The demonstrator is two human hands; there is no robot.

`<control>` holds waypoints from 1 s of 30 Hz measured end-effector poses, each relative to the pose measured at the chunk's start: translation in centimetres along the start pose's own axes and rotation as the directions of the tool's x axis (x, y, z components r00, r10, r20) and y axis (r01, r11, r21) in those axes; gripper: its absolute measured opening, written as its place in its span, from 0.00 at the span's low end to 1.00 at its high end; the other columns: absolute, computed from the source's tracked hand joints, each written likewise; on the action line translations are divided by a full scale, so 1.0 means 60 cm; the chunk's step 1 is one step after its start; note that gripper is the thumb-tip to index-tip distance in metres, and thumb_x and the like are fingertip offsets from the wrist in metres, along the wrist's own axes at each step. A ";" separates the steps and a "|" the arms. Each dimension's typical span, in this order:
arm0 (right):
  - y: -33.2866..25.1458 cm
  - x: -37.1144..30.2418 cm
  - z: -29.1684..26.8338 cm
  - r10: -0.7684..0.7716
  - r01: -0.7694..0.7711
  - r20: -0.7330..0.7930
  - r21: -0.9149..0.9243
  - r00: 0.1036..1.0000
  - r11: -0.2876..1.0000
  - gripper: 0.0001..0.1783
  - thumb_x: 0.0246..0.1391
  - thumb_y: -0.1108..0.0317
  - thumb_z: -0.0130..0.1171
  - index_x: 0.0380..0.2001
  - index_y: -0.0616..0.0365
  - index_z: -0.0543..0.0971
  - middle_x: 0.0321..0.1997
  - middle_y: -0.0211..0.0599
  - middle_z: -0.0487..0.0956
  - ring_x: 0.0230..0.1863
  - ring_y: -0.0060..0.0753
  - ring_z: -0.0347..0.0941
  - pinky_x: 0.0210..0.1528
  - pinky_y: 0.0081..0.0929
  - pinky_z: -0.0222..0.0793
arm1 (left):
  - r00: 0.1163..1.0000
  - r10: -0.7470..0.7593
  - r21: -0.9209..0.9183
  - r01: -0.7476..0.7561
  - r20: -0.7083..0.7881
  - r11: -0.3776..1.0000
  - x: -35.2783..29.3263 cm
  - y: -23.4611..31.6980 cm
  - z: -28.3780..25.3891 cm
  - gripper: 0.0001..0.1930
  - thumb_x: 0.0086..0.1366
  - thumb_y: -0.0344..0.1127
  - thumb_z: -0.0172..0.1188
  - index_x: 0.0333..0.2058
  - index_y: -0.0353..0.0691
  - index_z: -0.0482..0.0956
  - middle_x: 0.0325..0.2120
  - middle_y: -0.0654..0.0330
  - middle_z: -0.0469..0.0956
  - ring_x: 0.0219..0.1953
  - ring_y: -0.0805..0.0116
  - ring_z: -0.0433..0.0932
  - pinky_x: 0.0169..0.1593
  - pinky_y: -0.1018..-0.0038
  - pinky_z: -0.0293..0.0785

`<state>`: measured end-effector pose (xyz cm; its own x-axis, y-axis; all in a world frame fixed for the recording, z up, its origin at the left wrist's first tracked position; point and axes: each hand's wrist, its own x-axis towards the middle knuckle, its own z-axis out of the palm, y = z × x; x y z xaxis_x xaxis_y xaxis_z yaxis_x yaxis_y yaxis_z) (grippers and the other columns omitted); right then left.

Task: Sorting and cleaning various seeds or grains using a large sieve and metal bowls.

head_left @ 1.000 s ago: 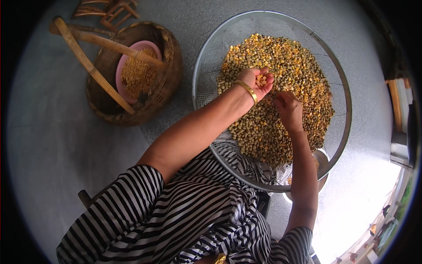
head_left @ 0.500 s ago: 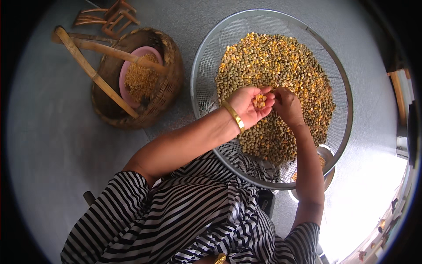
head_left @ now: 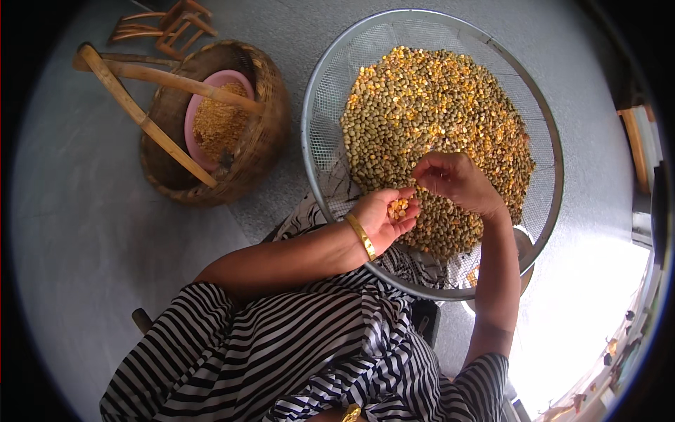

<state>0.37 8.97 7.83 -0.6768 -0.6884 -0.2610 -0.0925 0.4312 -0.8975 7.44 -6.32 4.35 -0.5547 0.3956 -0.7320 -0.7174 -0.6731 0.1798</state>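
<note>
A wide round mesh sieve with a grey rim [head_left: 307,119] lies before me. Inside it spreads a heap of greenish-brown beans mixed with yellow-orange pieces [head_left: 436,91]. My left hand [head_left: 376,221], palm up over the near left part of the heap, cups a small pile of yellow-orange kernels [head_left: 398,209]. A gold bracelet [head_left: 361,237] circles that wrist. Just beyond and right of its fingertips hovers my right hand [head_left: 460,184], thumb and fingers pinched together above the beans. Whatever those fingers hold is too small to make out.
To the left stands a woven basket [head_left: 271,151] with a bamboo handle, holding a pink bowl [head_left: 188,126] of yellow grain. Behind it is a small wooden chair [head_left: 186,28]. A metal bowl [head_left: 526,246] shows partly under the sieve's near right rim.
My left hand has drawn back toward me and to the left, still cupping the kernels. My right hand has turned and shifted slightly nearer, its fingers now pointing left.
</note>
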 end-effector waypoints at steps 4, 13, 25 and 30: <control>0.035 0.002 -0.003 -0.076 -0.046 -0.270 -0.418 0.960 0.907 0.04 0.38 0.76 0.51 0.22 0.61 0.73 0.21 0.33 0.74 0.23 0.22 0.70 0.26 0.19 0.65 | 0.999 -0.036 0.030 0.036 0.020 0.999 -0.013 0.001 0.002 0.08 0.58 0.33 0.43 0.32 0.38 0.70 0.29 0.62 0.69 0.32 0.74 0.68 0.38 0.78 0.65; 0.048 -0.009 0.046 -0.032 -0.198 -0.355 -0.592 0.934 0.781 0.02 0.38 0.72 0.48 0.20 0.56 0.70 0.20 0.40 0.72 0.24 0.43 0.70 0.25 0.33 0.66 | 0.999 -0.035 0.039 0.034 0.026 0.999 0.002 -0.002 -0.007 0.09 0.57 0.33 0.44 0.34 0.39 0.70 0.28 0.62 0.69 0.31 0.74 0.68 0.35 0.79 0.65; 0.024 -0.018 0.037 0.030 -0.112 -0.391 -0.190 0.920 0.975 0.05 0.38 0.77 0.52 0.23 0.62 0.69 0.18 0.31 0.72 0.21 0.19 0.67 0.24 0.17 0.64 | 0.996 0.018 0.005 -0.017 -0.089 1.000 0.013 -0.008 -0.013 0.08 0.57 0.34 0.45 0.32 0.39 0.71 0.26 0.63 0.70 0.29 0.75 0.68 0.33 0.79 0.66; -0.004 -0.016 0.047 0.106 -0.070 -0.125 0.270 0.986 0.960 0.05 0.41 0.77 0.50 0.26 0.63 0.71 0.21 0.28 0.73 0.23 0.16 0.67 0.25 0.16 0.63 | 0.998 0.036 -0.010 -0.036 -0.055 0.999 0.013 -0.008 -0.016 0.08 0.57 0.34 0.45 0.32 0.39 0.71 0.25 0.63 0.70 0.28 0.75 0.68 0.34 0.78 0.66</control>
<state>3.09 7.85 7.31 -0.7684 -0.5605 -0.3087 0.1556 0.3043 -0.9398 7.74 -6.26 3.07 -0.5558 0.3364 -0.7603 -0.6928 -0.6929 0.1999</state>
